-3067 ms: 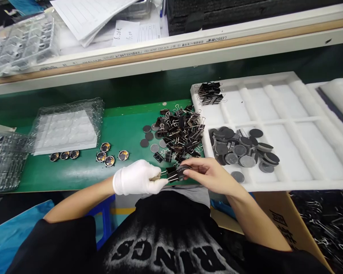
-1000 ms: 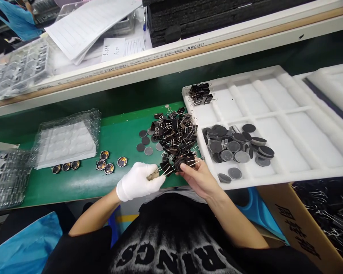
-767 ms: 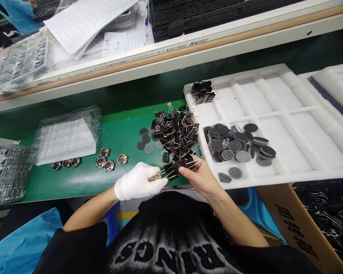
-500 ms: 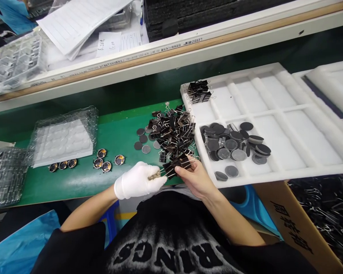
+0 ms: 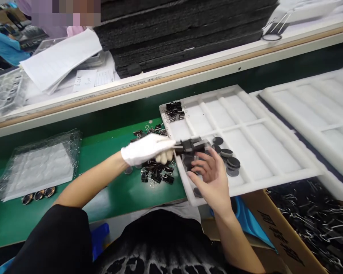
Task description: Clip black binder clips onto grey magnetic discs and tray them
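My left hand [image 5: 150, 149], in a white glove, reaches over the left rim of the white divided tray [image 5: 190, 192]. Its fingers are closed on black binder clips [image 5: 190, 145], blurred by motion, that stick out to the right. My bare right hand [image 5: 213, 182] is just below and right of these clips, over the tray, its fingers apart and a little curled. Round dark discs [image 5: 233, 164] lie in the tray compartment around it, partly hidden by the hand and clips. A pile of loose binder clips [image 5: 157, 172] lies on the green table, partly under my left arm.
More binder clips [image 5: 174, 111] sit in the tray's back left compartment. Clear plastic trays [image 5: 42, 161] and round watch-like pieces [image 5: 39, 195] are at the left. A carton [image 5: 263, 217] full of clips stands at the lower right. A shelf edge [image 5: 148, 82] runs across the back.
My left hand has moved up and right over the tray edge with the clips. My right hand has let go of them and moved right, over the discs. The view has shifted right.
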Demonstrator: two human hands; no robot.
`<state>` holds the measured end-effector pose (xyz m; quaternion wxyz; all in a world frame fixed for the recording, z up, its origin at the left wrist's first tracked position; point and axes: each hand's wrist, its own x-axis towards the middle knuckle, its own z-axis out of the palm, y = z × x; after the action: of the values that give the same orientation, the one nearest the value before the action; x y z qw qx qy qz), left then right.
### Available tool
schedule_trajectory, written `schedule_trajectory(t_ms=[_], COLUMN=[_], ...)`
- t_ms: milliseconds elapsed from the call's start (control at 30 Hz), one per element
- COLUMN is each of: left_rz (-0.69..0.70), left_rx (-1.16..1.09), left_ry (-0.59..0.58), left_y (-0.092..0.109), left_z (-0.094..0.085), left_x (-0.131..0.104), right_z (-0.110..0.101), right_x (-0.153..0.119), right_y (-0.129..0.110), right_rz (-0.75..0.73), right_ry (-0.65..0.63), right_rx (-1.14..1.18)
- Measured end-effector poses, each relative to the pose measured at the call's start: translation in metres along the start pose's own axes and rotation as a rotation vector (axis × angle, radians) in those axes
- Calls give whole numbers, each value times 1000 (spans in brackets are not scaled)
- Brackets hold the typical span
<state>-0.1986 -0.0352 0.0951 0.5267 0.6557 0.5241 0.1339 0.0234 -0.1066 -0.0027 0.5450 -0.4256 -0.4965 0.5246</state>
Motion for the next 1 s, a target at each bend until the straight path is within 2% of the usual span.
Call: schedule_trajectory(t_ms=[100, 133, 167, 233, 300, 433, 633, 733, 800, 833, 900, 933, 1000], left_rz=[91, 77, 52, 15, 15, 27, -9, -47, -41, -28, -16, -37, -146], left_rx=[476, 664, 840, 1070, 1154, 1201, 1209, 1200, 1157, 1110, 981, 921, 857], left_ry=[366, 442, 466, 442, 401, 381, 404, 489, 571, 618, 709, 747, 766], left_y=[-7, -12, -17, -25, -29, -25, -14, -8, -7, -9, -20, -30, -59], left_z=[-21, -26, -29, -33, -34, -28, -18, -25, -36, -42, -56, -62, -68], left_x=[58, 75, 90, 112, 123, 126, 130, 111, 80, 59, 9, -18, -74], right_z=[-17, -22, -26, -32, -35, -38, -42, -42, -38, -35, -26, -20, -6], right_x=[2, 3, 4, 6, 7, 8, 14, 15, 10, 6, -3, -8, -17], right_y=[12, 16, 20, 25, 29, 31, 37, 39, 38, 36, 33, 31, 29], right_rz=[-253, -341, -404, -446, -442, -502, -730, -850, -849, -791, -537, -366, -52], right_ry=[35, 0, -45, -131, -196, -228, -119, -27, 73, 134, 211, 199, 74], right_rx=[-429, -613, -794, -1076, -1208, -1176, -1101, -1113, -1010, -913, -650, -512, -253])
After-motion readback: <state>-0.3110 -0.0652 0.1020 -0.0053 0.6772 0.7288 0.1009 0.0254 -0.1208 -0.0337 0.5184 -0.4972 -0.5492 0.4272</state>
